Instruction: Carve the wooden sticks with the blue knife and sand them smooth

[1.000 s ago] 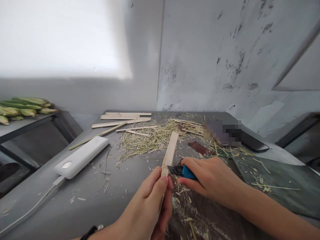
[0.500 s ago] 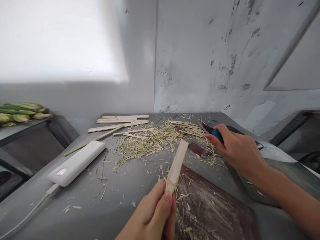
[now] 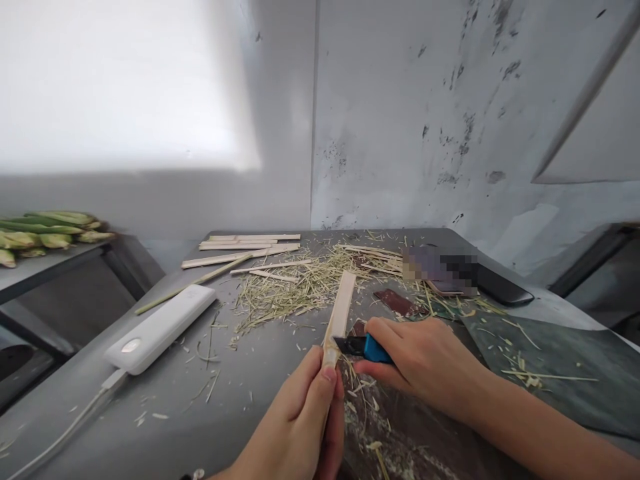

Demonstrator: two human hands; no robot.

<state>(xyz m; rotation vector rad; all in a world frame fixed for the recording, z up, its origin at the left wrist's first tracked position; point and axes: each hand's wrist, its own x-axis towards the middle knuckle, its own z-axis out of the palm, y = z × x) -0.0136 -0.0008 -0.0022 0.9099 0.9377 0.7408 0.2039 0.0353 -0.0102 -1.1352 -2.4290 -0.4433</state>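
Note:
My left hand (image 3: 305,420) is closed round the near end of a pale flat bamboo strip (image 3: 340,313), which points up and away over the table. My right hand (image 3: 425,360) grips a blue-handled knife (image 3: 363,347). Its dark blade touches the right edge of the strip just above my left thumb. A dark brown board (image 3: 395,440) strewn with shavings lies under both hands.
Fine shavings (image 3: 300,283) cover the grey table's (image 3: 235,400) middle. Several cut strips (image 3: 245,243) lie at the far edge. A white power bank (image 3: 160,327) with a cable sits at left, a dark phone (image 3: 500,283) at right, a dark green sheet (image 3: 560,373) nearer. Green stalks (image 3: 45,230) rest on a side shelf.
My right hand has come back from the far right of the table with the knife. The blade is again against the strip, and the strip has tilted back upright.

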